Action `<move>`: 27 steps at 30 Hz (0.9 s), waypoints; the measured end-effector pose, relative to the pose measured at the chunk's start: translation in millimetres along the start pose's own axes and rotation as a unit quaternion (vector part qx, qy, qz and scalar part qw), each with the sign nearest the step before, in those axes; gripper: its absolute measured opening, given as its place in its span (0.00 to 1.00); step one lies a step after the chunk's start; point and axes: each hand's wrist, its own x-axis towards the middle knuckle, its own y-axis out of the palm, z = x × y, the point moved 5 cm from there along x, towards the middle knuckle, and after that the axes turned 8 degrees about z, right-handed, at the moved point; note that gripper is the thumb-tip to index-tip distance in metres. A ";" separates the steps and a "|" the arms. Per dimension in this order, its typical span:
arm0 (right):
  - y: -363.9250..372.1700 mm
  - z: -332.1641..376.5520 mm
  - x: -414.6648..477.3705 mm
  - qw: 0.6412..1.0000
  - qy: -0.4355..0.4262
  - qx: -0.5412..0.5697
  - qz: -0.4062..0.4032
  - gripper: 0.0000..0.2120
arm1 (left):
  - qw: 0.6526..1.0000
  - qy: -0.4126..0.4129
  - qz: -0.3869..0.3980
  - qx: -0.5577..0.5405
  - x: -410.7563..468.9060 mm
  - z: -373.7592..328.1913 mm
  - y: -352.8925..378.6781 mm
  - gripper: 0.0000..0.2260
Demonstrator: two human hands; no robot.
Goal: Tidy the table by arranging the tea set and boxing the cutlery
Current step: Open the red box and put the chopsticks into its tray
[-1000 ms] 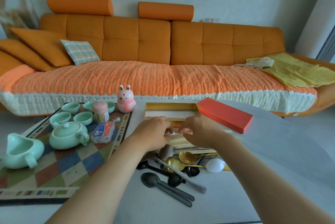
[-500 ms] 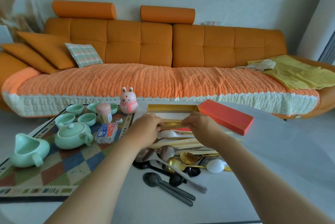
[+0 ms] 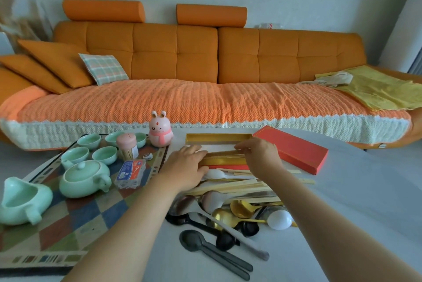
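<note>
Nearest edge of white table (image 3: 342, 213): two black spoons (image 3: 214, 251) side by side, handles pointing right and toward the viewer. Just beyond, a heap of mixed cutlery: steel spoon (image 3: 182, 205), gold spoons (image 3: 239, 208), a white spoon (image 3: 279, 219), with loose chopsticks (image 3: 235, 187) lying across the far side of the heap. Both forearms reach over this pile. Left hand (image 3: 187, 167) lies palm down on the near-left corner of the gold box (image 3: 217, 139), fingers over the rim, thumb by the near wall; clasping or only resting, cannot tell. Right hand (image 3: 260, 156) arches over the box's right end, fingertips drawn narrow and pinching a chopstick bundle (image 3: 225, 156) that lies lengthwise inside the box. Red lid (image 3: 292, 151) sits on the table just right of the box, angled. Left of the hands, a chequered mat (image 3: 75, 220) carries the green tea set: pitcher (image 3: 22, 204) nearest, lidded teapot (image 3: 84, 177) behind it, cups (image 3: 75, 153) clustered farther back. Pink rabbit figure (image 3: 161, 132) stands at the mat's far corner. Orange sofa (image 3: 205, 53) runs along the wall behind
</note>
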 end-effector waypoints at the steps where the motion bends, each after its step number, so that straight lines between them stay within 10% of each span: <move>1: 1.3 0.1 2.1 1.000 0.013 -0.010 0.004 0.17 | 1.000 0.002 0.011 -0.002 2.2 0.2 2.9 0.25; 17: 10.0 22.9 -11.3 0.983 -0.079 -0.090 0.142 0.16 | 1.000 0.011 0.021 0.001 15.5 -2.2 9.5 0.23; 27: -12.4 30.7 -29.3 0.978 -0.191 -0.083 0.029 0.11 | 0.988 0.082 -0.126 -0.024 -7.4 -24.4 -17.2 0.07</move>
